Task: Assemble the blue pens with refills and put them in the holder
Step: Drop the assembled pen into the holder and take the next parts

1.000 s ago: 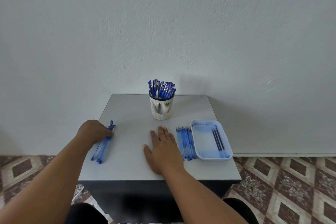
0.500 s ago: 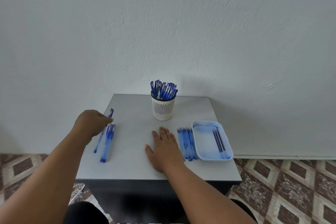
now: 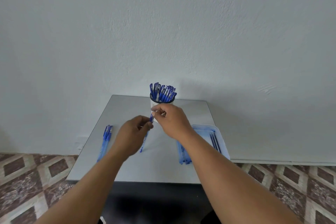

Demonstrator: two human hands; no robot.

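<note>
Both hands raised over the surface (image 3: 127,169), close together on one blue pen (image 3: 145,138); left hand (image 3: 133,135) grips its barrel, right hand (image 3: 170,120) pinches its upper end; holder (image 3: 153,104) full of pens just behind; loose pens (image 3: 106,137) left; tray (image 3: 221,140) right.

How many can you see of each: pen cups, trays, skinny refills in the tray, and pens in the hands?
Pen cup: 1
Tray: 1
Refills in the tray: 3
Pen held between the left hand and the right hand: 1
Total: 6
</note>
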